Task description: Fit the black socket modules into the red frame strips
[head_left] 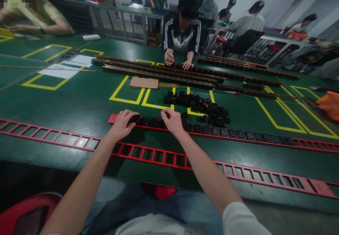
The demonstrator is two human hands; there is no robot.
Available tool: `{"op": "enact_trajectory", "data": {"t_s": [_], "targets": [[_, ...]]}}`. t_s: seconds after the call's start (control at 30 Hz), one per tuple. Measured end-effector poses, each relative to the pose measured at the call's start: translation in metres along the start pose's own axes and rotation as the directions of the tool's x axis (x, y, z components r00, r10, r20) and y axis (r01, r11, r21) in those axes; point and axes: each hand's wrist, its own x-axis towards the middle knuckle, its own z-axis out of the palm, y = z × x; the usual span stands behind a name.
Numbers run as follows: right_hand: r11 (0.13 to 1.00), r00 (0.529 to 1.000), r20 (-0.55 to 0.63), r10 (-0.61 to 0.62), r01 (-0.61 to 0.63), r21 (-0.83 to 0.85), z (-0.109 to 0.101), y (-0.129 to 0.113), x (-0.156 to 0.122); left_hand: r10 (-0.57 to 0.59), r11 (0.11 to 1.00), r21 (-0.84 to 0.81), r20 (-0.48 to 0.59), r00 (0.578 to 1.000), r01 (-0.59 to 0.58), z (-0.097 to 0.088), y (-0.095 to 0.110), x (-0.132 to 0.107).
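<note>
A long red metal strip (197, 134) with rectangular cut-outs lies across the green table, and a row of black sockets (224, 132) sits in it. Near its left end my left hand (122, 124) curls its fingers around a black socket (134, 119). My right hand (172, 120) is over the strip a little to the right, fingers pinched together; whatever is between them is too small to make out. Just beyond the strip is a heap of loose black sockets (200, 105).
Closer to me lies a second red strip (156, 156) with bare cut-outs. Long dark strips (159, 73), a cardboard piece (144, 83) and white papers (60, 71) lie farther back. Across the table a person (182, 34) works; another person's arm (50, 25) is at the left.
</note>
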Motion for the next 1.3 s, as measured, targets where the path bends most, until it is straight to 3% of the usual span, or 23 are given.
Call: {"op": "enact_trajectory", "data": {"t_s": [0.73,1.0,1.3], "targets": [[1.0,1.0,0.0,-0.008,0.008,0.012,0.0,0.002,0.001,0.002,1.0,-0.021,0.024,1.0,-0.002,-0.003,0.003,0.0],[1.0,1.0,0.009,-0.019,0.019,0.007,0.0,0.001,0.0,-0.052,0.998,0.029,-0.059,0.997,0.054,0.008,-0.009,0.004],[1.0,1.0,0.011,-0.003,0.003,-0.004,0.001,0.003,0.0,-0.036,0.997,0.075,0.002,0.999,0.036,0.008,-0.014,0.006]]}}
